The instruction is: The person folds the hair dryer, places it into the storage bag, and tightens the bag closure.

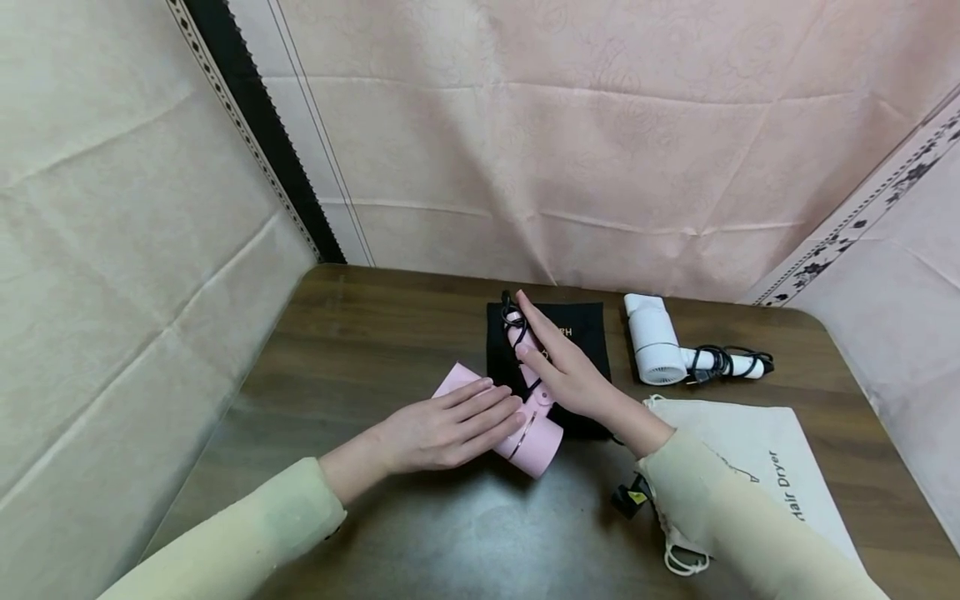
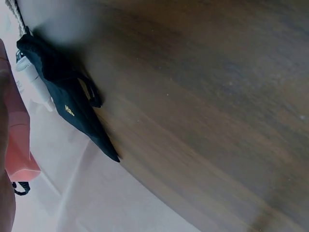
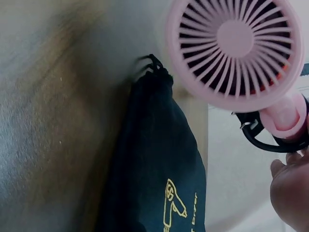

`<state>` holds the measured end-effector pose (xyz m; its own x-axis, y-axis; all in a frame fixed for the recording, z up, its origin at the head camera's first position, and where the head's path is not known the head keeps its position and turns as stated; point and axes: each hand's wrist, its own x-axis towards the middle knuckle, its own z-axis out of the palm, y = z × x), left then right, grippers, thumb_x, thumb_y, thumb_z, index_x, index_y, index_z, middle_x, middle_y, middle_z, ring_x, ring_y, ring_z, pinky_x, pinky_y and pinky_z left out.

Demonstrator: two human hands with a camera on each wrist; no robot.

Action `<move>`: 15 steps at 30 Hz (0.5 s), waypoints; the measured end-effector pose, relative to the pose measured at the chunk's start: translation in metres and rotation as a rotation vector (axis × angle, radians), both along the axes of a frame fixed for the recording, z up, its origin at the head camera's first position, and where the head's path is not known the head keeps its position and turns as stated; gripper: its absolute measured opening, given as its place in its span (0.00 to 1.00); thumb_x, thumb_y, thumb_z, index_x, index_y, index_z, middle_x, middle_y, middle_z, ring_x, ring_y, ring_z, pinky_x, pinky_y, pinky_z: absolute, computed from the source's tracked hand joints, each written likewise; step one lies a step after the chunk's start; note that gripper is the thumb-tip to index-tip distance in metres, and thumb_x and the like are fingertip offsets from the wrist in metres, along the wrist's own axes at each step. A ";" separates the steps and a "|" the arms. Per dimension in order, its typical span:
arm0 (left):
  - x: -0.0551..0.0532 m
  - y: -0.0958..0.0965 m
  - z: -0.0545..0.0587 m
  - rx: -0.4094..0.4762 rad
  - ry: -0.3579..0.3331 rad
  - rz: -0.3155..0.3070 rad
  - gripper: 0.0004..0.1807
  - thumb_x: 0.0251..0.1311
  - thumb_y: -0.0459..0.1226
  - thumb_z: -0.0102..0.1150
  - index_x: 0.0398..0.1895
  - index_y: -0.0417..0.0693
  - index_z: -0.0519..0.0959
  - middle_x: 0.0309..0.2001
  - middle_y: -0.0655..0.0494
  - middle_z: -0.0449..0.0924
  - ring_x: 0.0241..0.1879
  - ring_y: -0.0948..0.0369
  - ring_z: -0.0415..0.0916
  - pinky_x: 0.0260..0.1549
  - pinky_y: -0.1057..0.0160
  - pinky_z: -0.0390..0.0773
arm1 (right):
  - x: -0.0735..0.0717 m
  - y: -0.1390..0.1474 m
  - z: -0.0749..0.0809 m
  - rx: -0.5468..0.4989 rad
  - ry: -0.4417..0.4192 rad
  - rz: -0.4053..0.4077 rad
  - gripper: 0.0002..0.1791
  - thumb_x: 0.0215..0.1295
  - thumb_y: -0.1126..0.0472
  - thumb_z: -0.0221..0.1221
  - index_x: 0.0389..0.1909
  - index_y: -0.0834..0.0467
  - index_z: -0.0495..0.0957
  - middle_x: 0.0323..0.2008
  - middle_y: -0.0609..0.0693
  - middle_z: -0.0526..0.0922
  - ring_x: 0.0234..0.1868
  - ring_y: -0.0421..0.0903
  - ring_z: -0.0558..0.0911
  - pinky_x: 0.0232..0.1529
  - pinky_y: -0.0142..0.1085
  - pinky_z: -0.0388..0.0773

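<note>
A pink hair dryer [image 1: 534, 446] is held between both hands over a black drawstring pouch [image 1: 585, 333]. My left hand [image 1: 450, 425] lies across its barrel with fingers nearly straight; its thumb is hidden. At the handle, my right hand [image 1: 562, 367] holds on with the thumb across it and the forefinger reaching along it. A dark cord is bundled at the handle's end. In the right wrist view the dryer's round slatted grille [image 3: 235, 38] faces the camera, above the pouch [image 3: 159, 145] with its gold dryer print.
A white hair dryer [image 1: 654, 337] with a wrapped black cord [image 1: 720, 362] lies at the back right. Nearer, a white drawstring bag [image 1: 780, 450] lettered "Hair Dryer" is partly under the right sleeve. A black plug [image 1: 628, 500] with a yellow mark lies beside it. Cloth hangs behind the table.
</note>
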<state>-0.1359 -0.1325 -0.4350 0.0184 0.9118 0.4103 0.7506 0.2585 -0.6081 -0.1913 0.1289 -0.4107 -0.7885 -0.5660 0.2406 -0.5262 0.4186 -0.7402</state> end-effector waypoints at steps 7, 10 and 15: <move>0.001 0.002 0.001 0.004 0.012 -0.006 0.23 0.80 0.32 0.39 0.72 0.36 0.74 0.69 0.41 0.78 0.69 0.48 0.77 0.71 0.49 0.74 | 0.004 -0.001 0.000 -0.009 0.025 -0.004 0.38 0.87 0.57 0.46 0.89 0.50 0.41 0.88 0.45 0.42 0.86 0.47 0.48 0.84 0.52 0.49; 0.002 0.003 0.002 0.011 0.015 -0.012 0.23 0.80 0.32 0.40 0.72 0.36 0.74 0.69 0.41 0.78 0.69 0.48 0.77 0.71 0.49 0.74 | 0.005 0.001 0.000 -0.003 0.032 -0.012 0.38 0.86 0.56 0.47 0.89 0.50 0.41 0.88 0.45 0.43 0.86 0.48 0.48 0.84 0.53 0.49; 0.003 0.004 0.003 0.024 0.019 -0.021 0.23 0.80 0.32 0.42 0.71 0.36 0.75 0.69 0.41 0.79 0.68 0.48 0.78 0.70 0.49 0.75 | 0.008 0.006 -0.001 0.028 0.047 0.005 0.40 0.86 0.56 0.49 0.89 0.48 0.40 0.87 0.43 0.41 0.86 0.47 0.47 0.84 0.53 0.49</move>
